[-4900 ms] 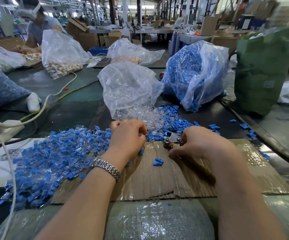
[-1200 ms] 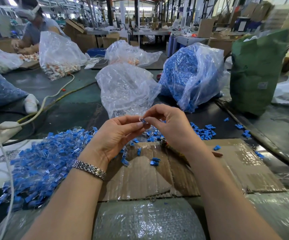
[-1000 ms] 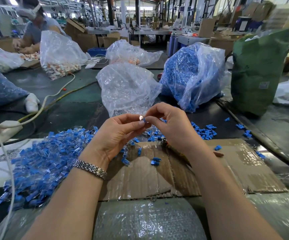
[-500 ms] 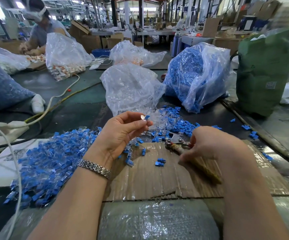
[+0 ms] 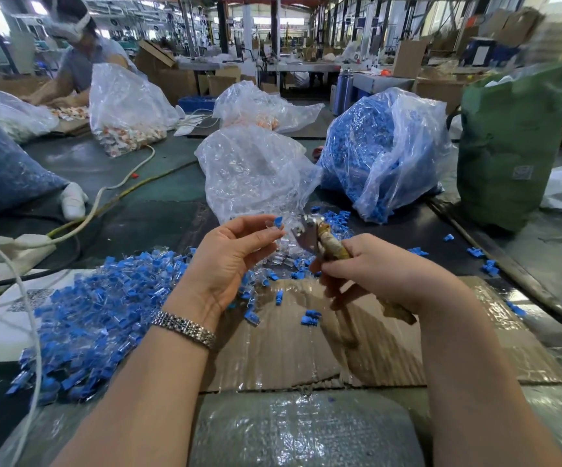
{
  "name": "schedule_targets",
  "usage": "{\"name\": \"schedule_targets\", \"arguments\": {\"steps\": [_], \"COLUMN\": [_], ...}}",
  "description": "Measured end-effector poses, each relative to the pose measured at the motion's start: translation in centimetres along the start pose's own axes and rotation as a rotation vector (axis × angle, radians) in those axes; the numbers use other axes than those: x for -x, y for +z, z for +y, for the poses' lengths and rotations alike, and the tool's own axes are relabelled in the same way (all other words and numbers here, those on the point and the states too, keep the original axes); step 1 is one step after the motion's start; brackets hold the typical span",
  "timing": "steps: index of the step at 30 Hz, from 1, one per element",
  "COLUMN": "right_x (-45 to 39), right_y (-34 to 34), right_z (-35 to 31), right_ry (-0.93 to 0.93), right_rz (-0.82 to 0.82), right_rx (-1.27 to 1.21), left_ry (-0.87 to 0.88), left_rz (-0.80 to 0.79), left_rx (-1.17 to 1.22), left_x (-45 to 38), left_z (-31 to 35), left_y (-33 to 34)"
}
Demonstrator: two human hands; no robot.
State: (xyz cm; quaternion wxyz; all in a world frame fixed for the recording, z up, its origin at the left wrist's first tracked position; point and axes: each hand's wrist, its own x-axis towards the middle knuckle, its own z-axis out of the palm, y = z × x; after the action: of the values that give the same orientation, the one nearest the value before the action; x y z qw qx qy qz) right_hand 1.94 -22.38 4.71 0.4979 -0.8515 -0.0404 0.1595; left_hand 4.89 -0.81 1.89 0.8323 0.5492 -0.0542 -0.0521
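Above the far edge of the cardboard sheet (image 5: 289, 348), the left hand (image 5: 235, 254) pinches the blue-capped part (image 5: 276, 222) and the right hand (image 5: 373, 267) clasps the cutters (image 5: 309, 235); a misaligned bite can nick the fingertips (image 5: 266, 234) or eject the part.

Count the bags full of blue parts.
2. One bag of blue parts stands beyond the cutter in the right hand; a second bag lies at the left edge. More may be hidden.

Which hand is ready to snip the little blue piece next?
Probably the right hand: it holds the cutter, blades pointing toward the blue piece that the left hand pinches.
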Motion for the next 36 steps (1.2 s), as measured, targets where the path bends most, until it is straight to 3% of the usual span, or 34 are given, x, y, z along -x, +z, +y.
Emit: {"name": "schedule_targets", "arguments": {"steps": [2, 6, 21, 27, 29, 31, 34, 36], "right_x": [0.2, 0.5, -0.4, -0.1, 0.2, 0.5, 0.9, 0.9], "right_y": [0.7, 1.3, 1.8, 1.0, -0.2, -1.4, -2.1, -2.2], "right_z": [-0.4, -0.9, -0.2, -0.1, 0.3, 0.8, 1.2, 1.5], "right_ry": [-0.013, -0.042, -0.087, -0.068, -0.081, -0.073, -0.005, 0.067], "right_rz": [-0.107, -0.153, -0.1, -0.006, 0.108, 0.198, 0.141, 0.086], "right_rx": [-0.054, -0.062, -0.008, 0.186, 0.349, 0.507, 0.659, 0.743], "left_ry": [0.012, 0.052, 0.207, 0.261, 0.296, 0.289, 0.267, 0.264], "left_rz": [-0.011, -0.033, -0.002, 0.108, 0.197, 0.293, 0.422, 0.432], "left_rx": [-0.041, -0.114, -0.385, -0.527, -0.652, -0.926, -1.395, -1.53], "left_x": [0.0, 0.2, 0.8, 0.3, 0.0, -0.1, -0.1, -0.2], "left_z": [0.0, 0.1, 0.1, -0.1, 0.0, -0.1, -0.3, -0.3], "left_y": [0.1, 0.3, 0.4, 0.2, -0.4, -1.0, -1.4, -1.3]}}
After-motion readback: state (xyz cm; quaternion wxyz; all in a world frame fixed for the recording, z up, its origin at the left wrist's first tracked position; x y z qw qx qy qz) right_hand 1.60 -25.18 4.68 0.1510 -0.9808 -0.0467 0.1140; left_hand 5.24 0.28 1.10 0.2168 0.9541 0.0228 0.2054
